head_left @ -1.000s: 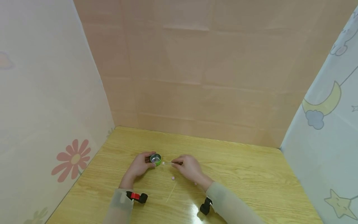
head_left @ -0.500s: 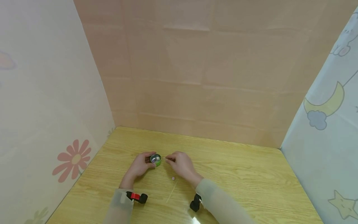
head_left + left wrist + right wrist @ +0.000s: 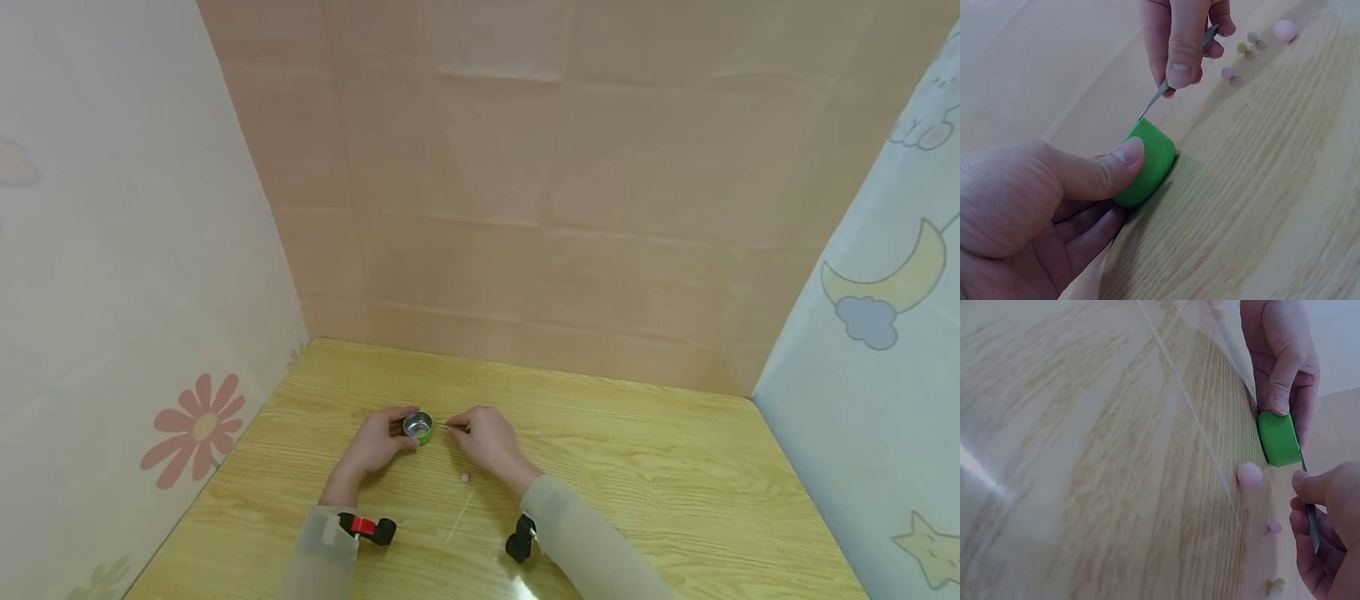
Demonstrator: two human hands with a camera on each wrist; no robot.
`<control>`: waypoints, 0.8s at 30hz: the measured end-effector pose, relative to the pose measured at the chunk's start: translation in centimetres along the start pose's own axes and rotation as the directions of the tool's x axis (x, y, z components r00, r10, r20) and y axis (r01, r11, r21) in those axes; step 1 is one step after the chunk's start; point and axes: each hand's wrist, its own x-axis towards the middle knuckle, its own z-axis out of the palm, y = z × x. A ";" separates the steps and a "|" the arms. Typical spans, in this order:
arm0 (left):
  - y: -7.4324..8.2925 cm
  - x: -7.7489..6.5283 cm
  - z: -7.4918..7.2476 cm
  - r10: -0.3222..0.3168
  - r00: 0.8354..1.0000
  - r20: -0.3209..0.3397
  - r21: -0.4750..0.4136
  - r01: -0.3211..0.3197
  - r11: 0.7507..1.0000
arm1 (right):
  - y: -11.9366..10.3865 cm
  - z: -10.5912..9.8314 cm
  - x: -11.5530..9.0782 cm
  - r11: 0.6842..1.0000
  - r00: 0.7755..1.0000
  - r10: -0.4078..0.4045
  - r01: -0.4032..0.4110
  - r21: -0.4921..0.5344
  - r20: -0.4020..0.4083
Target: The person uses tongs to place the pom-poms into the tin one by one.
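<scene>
In the head view my left hand holds a small round green cup with a shiny metal inside, thumb on one side and fingers on the other. It stands on the wooden table. My right hand pinches a pair of slim metal tweezers between thumb and fingers. Their tip is at the cup's rim in the left wrist view. Whether anything lies in the cup is too small to tell. Near the hands sits a pink ball, with a smaller pink ball beside it.
A yellowish ball and a grey ball lie close together on the table. A thin pale line crosses the tabletop. Hanging cloths stand behind and at both sides.
My right hand has moved left toward the cup. A pale ball at the tweezers' tip a second ago appeared at the cup's opening, then left the tip. My left hand keeps its place.
</scene>
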 end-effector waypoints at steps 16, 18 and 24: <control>-0.2 0.1 0.1 0.009 1.000 0.002 -0.005 -0.009 1.000 | 0.2 -0.4 -0.7 1.000 1.000 0.002 -0.002 0.019 0.002; -0.3 0.2 0.0 0.016 1.000 0.002 -0.001 -0.016 1.000 | 0.3 -0.5 -0.8 1.000 1.000 0.002 -0.002 0.016 0.003; -0.7 0.2 0.0 0.026 1.000 0.002 0.012 -0.026 1.000 | 1.0 -1.1 -1.3 1.000 1.000 -0.014 0.014 0.009 -0.002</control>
